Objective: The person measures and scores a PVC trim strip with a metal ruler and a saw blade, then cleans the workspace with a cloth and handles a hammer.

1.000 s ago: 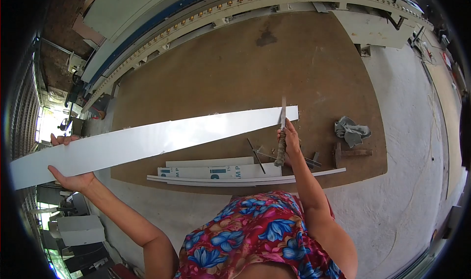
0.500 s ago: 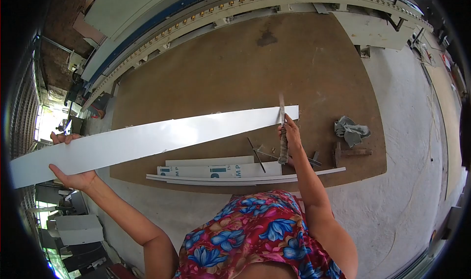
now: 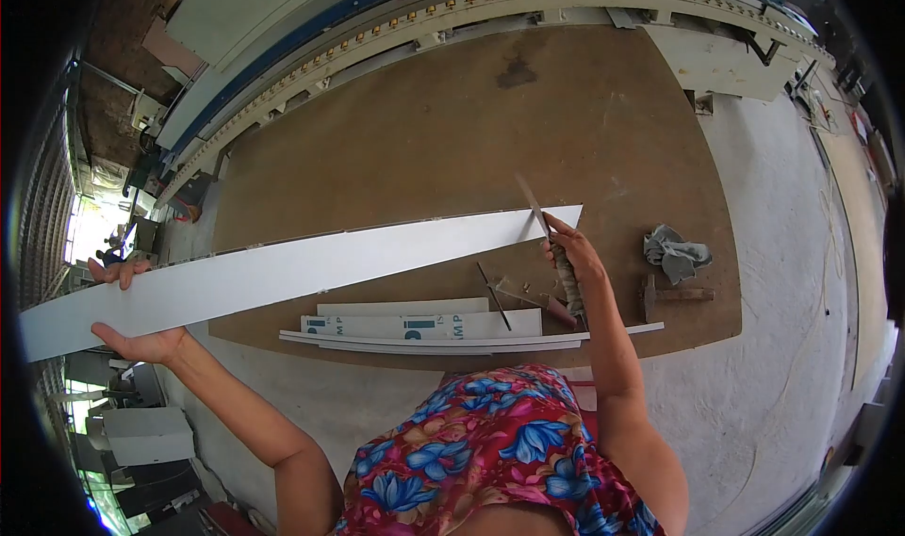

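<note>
Your left hand [image 3: 143,344] is clamping the strip [image 3: 330,258] near its left end, thumb at the near edge, fingers over the far one. Your right hand [image 3: 575,250] is gripping the knife [image 3: 567,281] by its wrapped handle. Blade is slanting over the strip's right end, left of and beyond that grip; can't tell if it's touching. Rag [image 3: 676,251] is lying right of that grip, hammer [image 3: 685,295] just nearer you. Rod [image 3: 494,297] and slats [image 3: 424,346] are lying left and nearer you.
</note>
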